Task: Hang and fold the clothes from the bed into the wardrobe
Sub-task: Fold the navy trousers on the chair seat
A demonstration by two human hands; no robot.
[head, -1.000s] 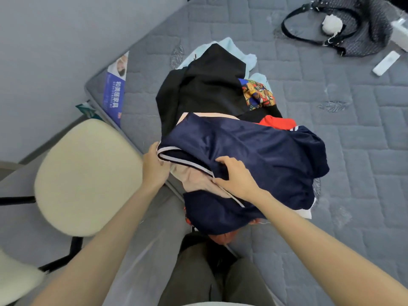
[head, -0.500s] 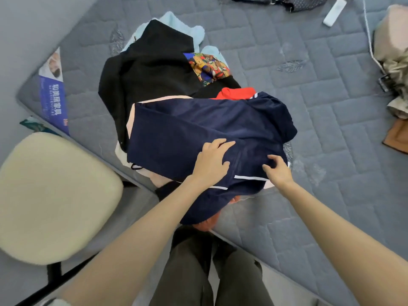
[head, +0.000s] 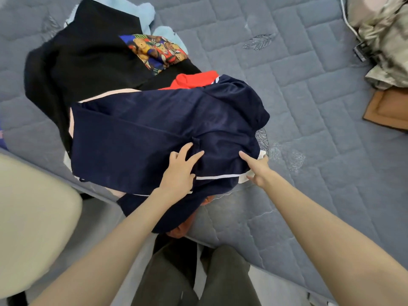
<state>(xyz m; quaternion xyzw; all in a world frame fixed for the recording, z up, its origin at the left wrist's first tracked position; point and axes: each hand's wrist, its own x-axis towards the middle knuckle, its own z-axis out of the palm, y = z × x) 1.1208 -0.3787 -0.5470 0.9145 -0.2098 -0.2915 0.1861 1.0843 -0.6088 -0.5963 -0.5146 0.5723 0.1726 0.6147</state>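
Observation:
A navy blue garment with thin white stripes lies on top of a pile of clothes at the near edge of the grey quilted mattress. My left hand rests on its near part with the fingers spread and fairly straight. My right hand is at the garment's right edge, index finger stretched onto the navy cloth, the other fingers by a white hem; whether they pinch it is unclear. Under the navy garment lie a black garment with a colourful print patch, a red piece and light blue cloth.
A cream chair seat stands close at the left, beside the bed. At the right edge of the mattress lie a camouflage-pattern fabric item and a brown flat item. My legs in dark trousers stand against the bed's near edge.
Both hands moved right along the navy garment, from its left striped edge to its near right part. The garment now lies flatter. The view shifted right, and the handbag left the frame.

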